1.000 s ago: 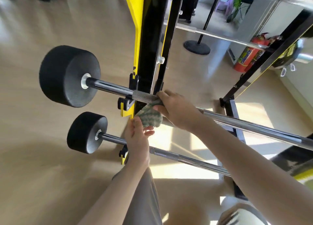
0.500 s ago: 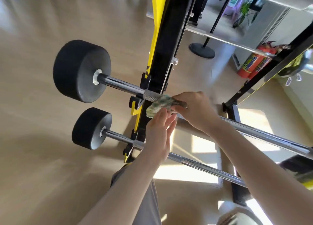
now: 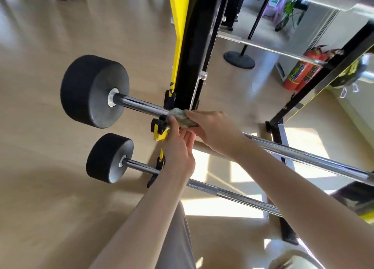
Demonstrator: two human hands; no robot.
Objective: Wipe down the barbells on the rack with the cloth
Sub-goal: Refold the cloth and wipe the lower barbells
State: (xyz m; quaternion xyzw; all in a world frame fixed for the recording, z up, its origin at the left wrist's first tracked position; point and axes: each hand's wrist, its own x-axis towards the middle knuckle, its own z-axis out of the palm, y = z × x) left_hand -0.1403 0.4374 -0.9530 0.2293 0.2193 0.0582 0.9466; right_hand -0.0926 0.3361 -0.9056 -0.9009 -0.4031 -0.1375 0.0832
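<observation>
Two chrome barbells rest on a black and yellow rack (image 3: 194, 52). The upper barbell (image 3: 139, 105) carries a large black weight (image 3: 91, 90) at its left end; the lower barbell (image 3: 232, 195) has a smaller one (image 3: 108, 157). A bunched green cloth (image 3: 180, 117) lies against the upper bar right by the rack upright. My right hand (image 3: 212, 131) presses the cloth onto the bar from above. My left hand (image 3: 179, 153) reaches up from below, fingers extended, touching the cloth's underside.
Pale wood floor all around. A red fire extinguisher (image 3: 299, 74) stands at the right wall by the rack's other upright (image 3: 315, 90). A round black stand base (image 3: 239, 59) sits behind. My grey trouser leg (image 3: 176, 238) is below.
The cloth has gone from hanging under the bar to being wrapped against it near the upright. My left hand rose to meet it and my right hand shifted slightly along the bar.
</observation>
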